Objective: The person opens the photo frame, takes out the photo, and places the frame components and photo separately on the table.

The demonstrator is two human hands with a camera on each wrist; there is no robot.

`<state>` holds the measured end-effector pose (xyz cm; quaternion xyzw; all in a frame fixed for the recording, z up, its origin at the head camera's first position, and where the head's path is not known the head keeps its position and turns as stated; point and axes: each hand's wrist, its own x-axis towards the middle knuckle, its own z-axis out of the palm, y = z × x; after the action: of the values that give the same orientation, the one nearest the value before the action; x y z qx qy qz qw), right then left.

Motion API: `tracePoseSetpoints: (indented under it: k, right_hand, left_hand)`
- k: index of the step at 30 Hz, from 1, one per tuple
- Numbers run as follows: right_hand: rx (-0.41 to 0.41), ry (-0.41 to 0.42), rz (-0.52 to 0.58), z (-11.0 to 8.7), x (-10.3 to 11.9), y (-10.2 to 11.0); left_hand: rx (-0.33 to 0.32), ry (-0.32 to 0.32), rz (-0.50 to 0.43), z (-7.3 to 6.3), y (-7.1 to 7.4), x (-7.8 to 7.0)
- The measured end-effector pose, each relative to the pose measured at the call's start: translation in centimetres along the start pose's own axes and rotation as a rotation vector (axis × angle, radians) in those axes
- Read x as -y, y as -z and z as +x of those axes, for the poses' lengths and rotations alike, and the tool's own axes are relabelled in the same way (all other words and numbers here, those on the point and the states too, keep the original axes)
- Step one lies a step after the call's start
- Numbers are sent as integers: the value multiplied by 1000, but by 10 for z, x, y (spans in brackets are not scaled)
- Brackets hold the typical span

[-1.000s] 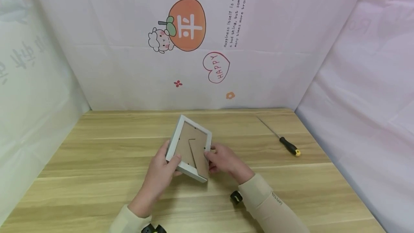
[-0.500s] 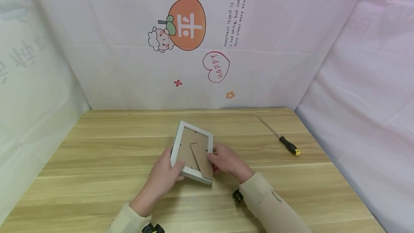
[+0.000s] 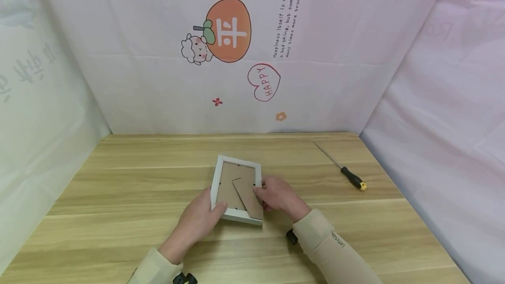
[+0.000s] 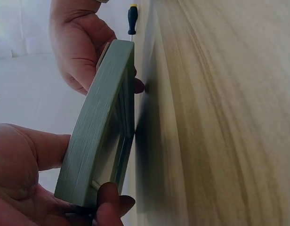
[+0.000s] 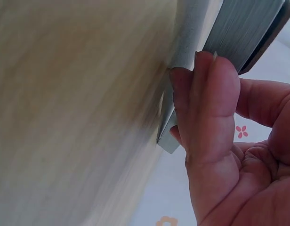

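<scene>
Both hands hold a light grey picture frame (image 3: 258, 171), its brown backing board (image 3: 229, 192) facing up in the head view. A brown stand flap (image 3: 249, 196) with a slanted edge lies at the backing's lower right. My left hand (image 3: 199, 216) grips the near left corner, thumb on top; the left wrist view shows its fingers curled under the frame's edge (image 4: 95, 122). On the right side, my right hand (image 3: 282, 196) pinches the frame, thumb on the back and fingers below, as the right wrist view shows. The frame's underside is mostly hidden, close above the table.
A screwdriver (image 3: 353, 178) with a black and yellow handle lies at the right of the wooden table (image 3: 130, 196). White printed cloth (image 3: 158, 95) closes off the back and both sides.
The frame has been lowered toward the near side of the table and slightly right, and it has turned flatter and straighter. Both hands kept hold of it; the screwdriver stayed put.
</scene>
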<state>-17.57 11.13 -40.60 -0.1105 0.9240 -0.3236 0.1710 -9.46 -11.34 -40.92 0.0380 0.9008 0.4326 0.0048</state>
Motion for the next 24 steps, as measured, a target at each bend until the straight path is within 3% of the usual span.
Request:
tracePoseSetpoints:
  k: [5,15,24]
  right_hand:
    - [-9,-2,-44,1,-1,1]
    - [-20,-14,-117,2,0,1]
    - [-39,-4,-145,4,-1,1]
  left_hand:
    - [3,1,97,0,1,2]
    - [17,-14,127,5,-3,7]
    - [16,-10,208,5,-5,10]
